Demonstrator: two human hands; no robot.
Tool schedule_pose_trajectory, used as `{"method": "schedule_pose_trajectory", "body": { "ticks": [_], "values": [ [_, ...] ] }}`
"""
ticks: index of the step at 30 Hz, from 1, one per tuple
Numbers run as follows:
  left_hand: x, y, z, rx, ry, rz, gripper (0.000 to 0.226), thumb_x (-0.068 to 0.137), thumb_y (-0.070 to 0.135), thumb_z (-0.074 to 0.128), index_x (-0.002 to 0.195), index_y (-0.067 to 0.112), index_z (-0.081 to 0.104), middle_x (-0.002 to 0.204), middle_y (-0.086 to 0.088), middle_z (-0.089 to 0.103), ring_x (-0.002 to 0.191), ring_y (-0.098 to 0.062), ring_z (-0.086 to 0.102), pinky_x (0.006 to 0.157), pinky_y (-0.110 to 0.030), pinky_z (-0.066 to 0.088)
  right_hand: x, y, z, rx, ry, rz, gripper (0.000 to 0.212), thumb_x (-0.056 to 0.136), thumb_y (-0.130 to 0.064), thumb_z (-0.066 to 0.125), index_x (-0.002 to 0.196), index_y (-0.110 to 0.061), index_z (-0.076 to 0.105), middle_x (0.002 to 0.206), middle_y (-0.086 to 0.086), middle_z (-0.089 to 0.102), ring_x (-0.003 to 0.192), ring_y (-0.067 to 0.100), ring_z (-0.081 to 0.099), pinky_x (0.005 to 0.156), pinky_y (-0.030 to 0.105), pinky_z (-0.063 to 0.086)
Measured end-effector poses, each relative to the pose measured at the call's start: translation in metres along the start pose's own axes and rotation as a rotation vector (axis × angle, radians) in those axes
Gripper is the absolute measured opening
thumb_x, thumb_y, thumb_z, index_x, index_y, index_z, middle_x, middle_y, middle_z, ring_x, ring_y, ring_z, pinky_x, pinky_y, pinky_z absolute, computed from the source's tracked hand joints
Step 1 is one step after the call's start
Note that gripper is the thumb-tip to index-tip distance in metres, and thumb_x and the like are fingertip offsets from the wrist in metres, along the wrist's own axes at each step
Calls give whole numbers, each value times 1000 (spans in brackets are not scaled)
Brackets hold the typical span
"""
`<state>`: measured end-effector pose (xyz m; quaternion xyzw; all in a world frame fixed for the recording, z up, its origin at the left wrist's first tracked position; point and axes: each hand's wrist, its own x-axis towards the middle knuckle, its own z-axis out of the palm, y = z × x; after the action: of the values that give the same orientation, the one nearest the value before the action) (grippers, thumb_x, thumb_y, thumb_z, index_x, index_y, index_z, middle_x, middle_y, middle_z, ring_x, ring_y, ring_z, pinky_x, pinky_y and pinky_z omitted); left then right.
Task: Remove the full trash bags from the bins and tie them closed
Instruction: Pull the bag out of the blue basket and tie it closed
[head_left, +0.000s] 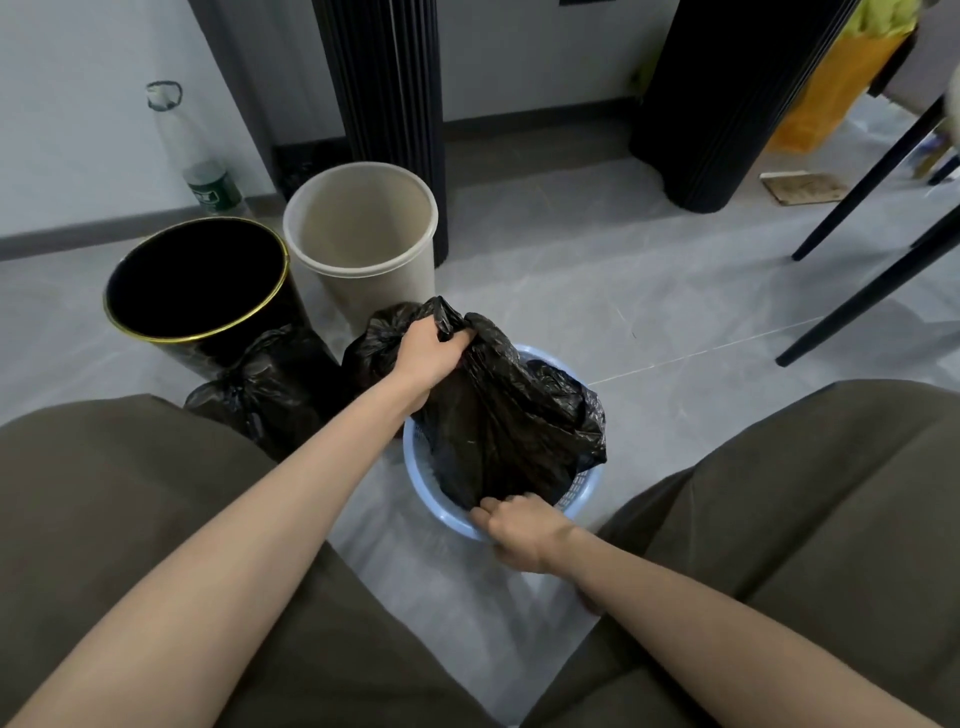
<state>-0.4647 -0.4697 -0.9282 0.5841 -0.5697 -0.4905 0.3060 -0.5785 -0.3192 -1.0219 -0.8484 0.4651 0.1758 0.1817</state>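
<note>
A black trash bag (509, 415) sits in a light blue mesh bin (452, 514) on the floor between my knees. My left hand (428, 353) grips the gathered top of the bag, pulled up above the bin's far side. At the bin's near rim my right hand (519, 530) pinches the bag's lower edge. Two tied black bags lie to the left: one (260, 395) in front of the black bin, one (374, 338) behind my left hand. A black bin with a gold rim (197, 286) and a beige bin (358, 228) stand without bags.
A clear bottle with a green label (208, 176) stands by the wall at the left. Two black ribbed columns (395, 104) (722, 104) rise behind the bins. Black chair legs (872, 270) slant at the right. My knees (104, 493) flank the blue bin.
</note>
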Motion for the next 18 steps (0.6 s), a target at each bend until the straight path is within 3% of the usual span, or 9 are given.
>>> {"method": "schedule_pose_trajectory", "body": {
  "ticks": [5,8,10,12,13,18],
  "values": [
    [3,12,-5,-192,12,-64,17,88,14,62,75,25,64,90,-6,68,96,-28,65,94,-49,50,-4,4,-2,-156,59,-20,35,92,3,38,126,2,44,118,18,47,86,39,60,59,40,37],
    [6,27,-8,-307,18,-66,15,88,13,62,75,21,63,85,-5,68,90,-25,66,94,-46,51,-5,3,-7,-230,98,-5,28,87,1,50,115,0,54,108,15,52,76,33,60,49,33,30],
    [7,37,-11,-346,27,-41,14,88,13,62,76,20,62,85,-4,67,88,-23,65,93,-43,52,-4,5,-13,-309,64,50,26,63,-12,78,87,-10,69,81,4,61,52,20,57,40,25,20],
    [8,45,-15,-400,40,-19,13,89,11,61,78,19,61,86,-5,66,88,-23,64,91,-41,52,0,12,-17,-313,106,125,34,35,-18,88,64,-14,69,58,-2,57,35,14,50,39,19,13],
    [9,49,-18,-448,46,-11,13,90,9,59,80,18,60,86,-5,66,86,-22,64,90,-40,51,0,15,-21,-303,115,158,36,30,-18,89,60,-14,68,53,-1,56,32,14,49,39,17,14],
    [7,71,-34,-570,57,54,8,92,9,56,89,15,60,89,-4,67,84,-15,66,84,-32,54,-7,20,-36,-258,186,285,35,46,-19,88,74,-11,69,55,3,65,43,16,63,39,18,29]
  ]
}}
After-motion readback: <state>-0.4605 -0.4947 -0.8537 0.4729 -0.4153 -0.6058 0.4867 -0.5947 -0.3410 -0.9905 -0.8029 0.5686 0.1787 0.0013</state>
